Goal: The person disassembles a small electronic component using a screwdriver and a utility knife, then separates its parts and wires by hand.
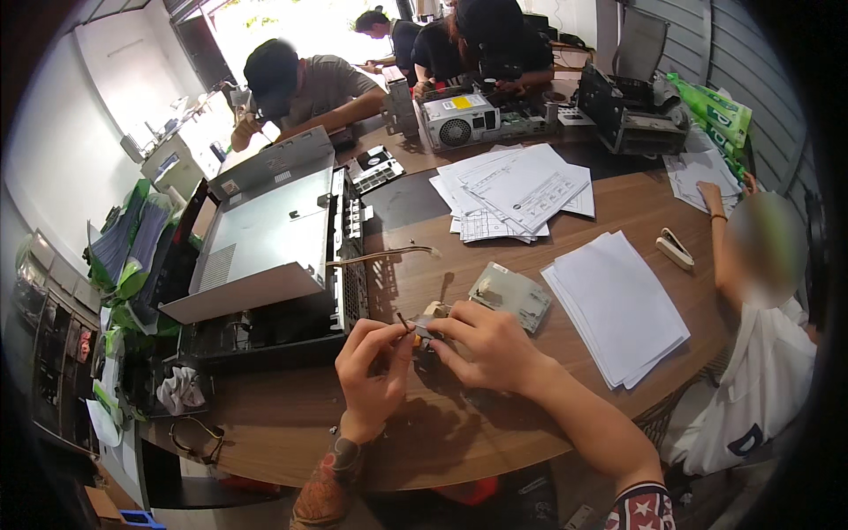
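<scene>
My left hand pinches a thin dark piece between thumb and fingertips, its end poking up above them. Close beside it, my right hand grips a small part with metallic and orange bits. Its exact kind is too small and too covered to tell. A pale beige piece shows just past my right fingertips; whether it belongs to the held part I cannot tell. Beyond my right hand lies a flat grey metal drive-like unit on the wooden table.
An opened computer case fills the left, a cable sticking out. Paper stacks and a stapler lie rightward. Another computer chassis stands at the far side. Several people work around the table, one close on the right.
</scene>
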Tool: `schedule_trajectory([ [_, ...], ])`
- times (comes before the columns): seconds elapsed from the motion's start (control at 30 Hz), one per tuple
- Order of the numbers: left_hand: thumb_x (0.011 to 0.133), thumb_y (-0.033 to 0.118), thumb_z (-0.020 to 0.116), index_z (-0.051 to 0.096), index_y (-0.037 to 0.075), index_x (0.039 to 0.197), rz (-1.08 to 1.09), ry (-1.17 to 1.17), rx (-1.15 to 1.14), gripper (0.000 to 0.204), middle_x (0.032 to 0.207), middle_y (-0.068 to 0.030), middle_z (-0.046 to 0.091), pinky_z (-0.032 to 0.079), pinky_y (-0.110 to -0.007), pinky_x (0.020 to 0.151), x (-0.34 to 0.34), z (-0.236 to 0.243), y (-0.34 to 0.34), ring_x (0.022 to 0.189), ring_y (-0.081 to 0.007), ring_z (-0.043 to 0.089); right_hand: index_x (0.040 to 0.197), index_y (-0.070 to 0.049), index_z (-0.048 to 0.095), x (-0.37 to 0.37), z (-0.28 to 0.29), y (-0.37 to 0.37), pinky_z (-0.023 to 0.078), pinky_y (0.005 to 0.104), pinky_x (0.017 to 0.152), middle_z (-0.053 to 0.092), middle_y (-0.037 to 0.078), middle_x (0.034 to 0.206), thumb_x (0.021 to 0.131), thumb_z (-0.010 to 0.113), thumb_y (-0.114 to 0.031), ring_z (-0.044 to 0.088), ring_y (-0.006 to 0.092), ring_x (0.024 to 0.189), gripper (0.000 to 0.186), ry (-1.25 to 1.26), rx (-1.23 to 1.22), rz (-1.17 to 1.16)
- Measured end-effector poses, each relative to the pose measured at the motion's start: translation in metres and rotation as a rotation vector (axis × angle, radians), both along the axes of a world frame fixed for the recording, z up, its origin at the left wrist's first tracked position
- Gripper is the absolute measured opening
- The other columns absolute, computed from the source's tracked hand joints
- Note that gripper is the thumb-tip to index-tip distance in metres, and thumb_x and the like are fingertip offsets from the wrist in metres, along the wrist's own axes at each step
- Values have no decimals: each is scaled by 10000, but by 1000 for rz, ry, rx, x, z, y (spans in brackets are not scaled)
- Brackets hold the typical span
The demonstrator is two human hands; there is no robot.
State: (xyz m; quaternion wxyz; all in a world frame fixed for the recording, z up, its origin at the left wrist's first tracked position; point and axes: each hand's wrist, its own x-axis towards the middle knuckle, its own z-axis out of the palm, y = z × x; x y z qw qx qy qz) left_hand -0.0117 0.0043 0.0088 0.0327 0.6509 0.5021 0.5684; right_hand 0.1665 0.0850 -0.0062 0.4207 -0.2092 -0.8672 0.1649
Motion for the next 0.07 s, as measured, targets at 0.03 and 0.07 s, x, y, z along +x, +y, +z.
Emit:
schedule_trajectory([
  [0.03, 852, -51, 748, 720, 5, 1019, -19, -31, -31, 179, 878, -54, 622, 432, -224, 523, -1, 0, -1, 637, -78, 571, 1065, -73, 713, 0, 0, 0, 529, 372, 640, 616, 92, 856, 837, 763, -160, 646, 276, 742, 249, 0, 4, 3],
  [0.07, 852, -51, 748, 720, 5, 1019, -3, -18, -28, 179, 878, -54, 622, 432, -224, 523, -3, 1, -2, 637, -78, 571, 1080, -82, 711, -2, 0, 0, 532, 371, 646, 620, 91, 866, 839, 762, -160, 648, 277, 743, 259, -10, 12, 5],
])
